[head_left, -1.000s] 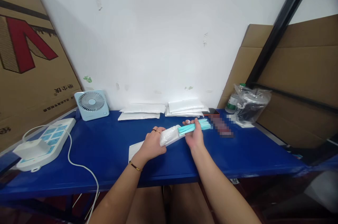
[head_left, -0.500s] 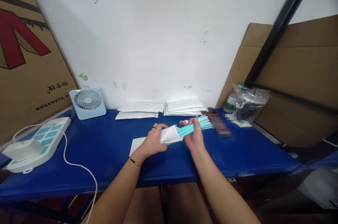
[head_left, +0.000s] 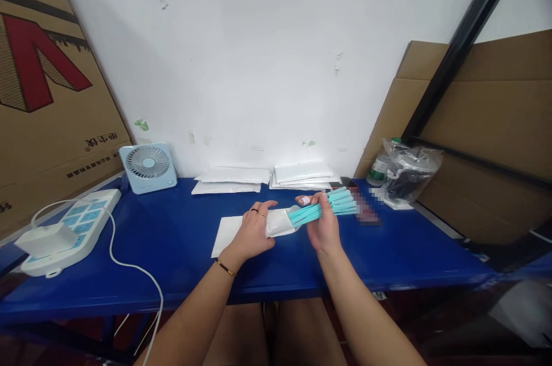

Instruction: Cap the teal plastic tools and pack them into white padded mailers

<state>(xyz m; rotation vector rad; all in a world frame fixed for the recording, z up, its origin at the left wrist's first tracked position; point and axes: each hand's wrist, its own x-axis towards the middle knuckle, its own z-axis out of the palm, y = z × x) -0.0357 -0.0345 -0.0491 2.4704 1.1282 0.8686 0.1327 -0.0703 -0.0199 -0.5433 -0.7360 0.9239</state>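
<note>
Around the closed end of a white plastic pouch [head_left: 279, 223] my left hand [head_left: 254, 230] is closed, with its index finger raised off it. A bundle of thin teal sticks [head_left: 307, 214] with paler ends juts out of the pouch's mouth towards the right. My right hand [head_left: 324, 229] grips these sticks from below and the side, its thumb across them. How far the sticks reach inside the pouch is hidden. Beneath and left of my left hand lies a flat white packet [head_left: 224, 233] on the blue table [head_left: 181, 256].
Two stacks of flat white packets, left [head_left: 228, 177] and right [head_left: 302, 174], lie against the wall. A small blue fan [head_left: 150, 167] and a white power strip [head_left: 81, 219] with a cable stand left. Right are a bottle [head_left: 378, 167], a bagged item [head_left: 411, 176] and cardboard [head_left: 487, 136].
The teal sticks are more fanned out at their right ends. Both hands keep their hold, with my left index finger lifted further. The view has shifted slightly.
</note>
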